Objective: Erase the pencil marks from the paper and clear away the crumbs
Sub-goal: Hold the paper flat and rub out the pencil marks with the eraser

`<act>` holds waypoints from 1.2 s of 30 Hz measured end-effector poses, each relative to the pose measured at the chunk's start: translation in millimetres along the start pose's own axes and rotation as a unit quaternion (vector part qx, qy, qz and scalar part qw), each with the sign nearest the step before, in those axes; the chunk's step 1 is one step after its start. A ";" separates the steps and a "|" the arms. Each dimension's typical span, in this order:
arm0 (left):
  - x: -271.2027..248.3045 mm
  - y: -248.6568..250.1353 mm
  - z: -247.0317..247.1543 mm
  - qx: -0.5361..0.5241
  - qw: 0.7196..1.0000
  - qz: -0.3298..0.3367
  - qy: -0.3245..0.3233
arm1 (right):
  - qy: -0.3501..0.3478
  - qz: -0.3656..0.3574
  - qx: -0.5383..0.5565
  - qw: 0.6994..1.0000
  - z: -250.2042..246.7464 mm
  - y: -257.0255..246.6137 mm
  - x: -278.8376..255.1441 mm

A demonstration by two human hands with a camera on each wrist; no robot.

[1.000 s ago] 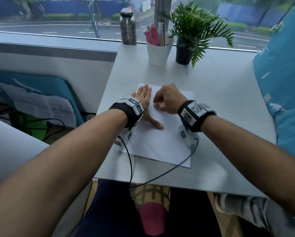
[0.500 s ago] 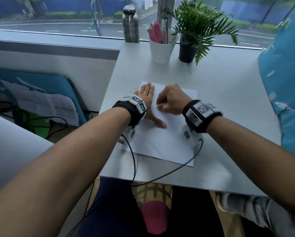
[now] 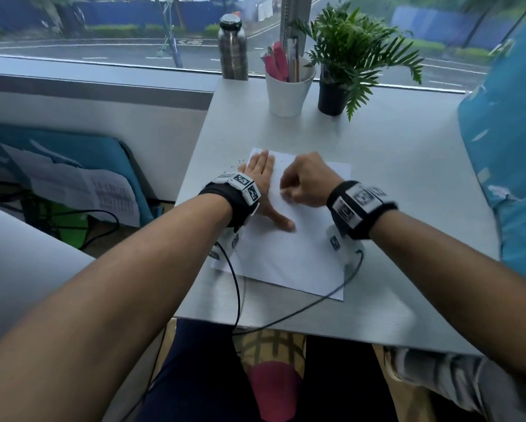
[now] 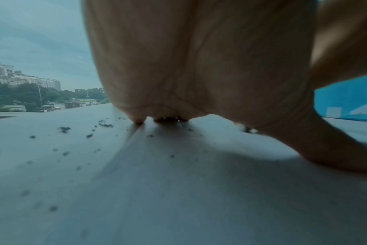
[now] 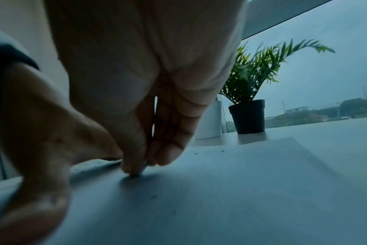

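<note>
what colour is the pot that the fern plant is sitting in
Black. The small round plastic pot under the green fern shows best in the right wrist view.

White table [image 3: 408, 184]: sheet of paper [image 3: 286, 257] near the 6 o'clock edge; dark eraser crumbs [image 4: 64, 129] scattered off the sheet's 10 o'clock corner; white cup [image 3: 289, 92] and black-potted plant [image 3: 331, 97] at 12 o'clock; two black cables [image 3: 316, 303] trailing over the 6 o'clock edge.
</note>
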State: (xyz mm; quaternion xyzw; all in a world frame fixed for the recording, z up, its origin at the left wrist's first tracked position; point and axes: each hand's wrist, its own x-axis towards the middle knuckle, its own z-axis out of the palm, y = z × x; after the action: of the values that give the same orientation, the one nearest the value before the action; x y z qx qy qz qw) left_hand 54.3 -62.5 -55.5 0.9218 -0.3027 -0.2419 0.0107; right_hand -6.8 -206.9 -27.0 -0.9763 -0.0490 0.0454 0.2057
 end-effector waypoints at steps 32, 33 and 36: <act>6.0 4.3 -4.0 0.029 0.999 -0.006 -0.033 | -0.039 0.013 -0.037 0.998 -11.0 -0.1 -18.3; 5.7 4.8 -4.7 0.030 0.999 -0.004 -0.035 | -0.030 0.015 -0.045 0.998 -15.9 -0.1 -8.3; 4.6 4.6 -6.6 0.020 0.999 -0.001 -0.037 | 0.031 0.066 -0.036 0.997 -24.9 2.9 28.4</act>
State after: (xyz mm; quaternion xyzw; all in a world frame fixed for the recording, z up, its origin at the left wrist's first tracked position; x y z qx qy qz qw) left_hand 58.0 -69.7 -51.0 0.9126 -0.3065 -0.2701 -0.0190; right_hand 24.3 -216.2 -7.4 -0.9851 0.0200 0.0263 0.1686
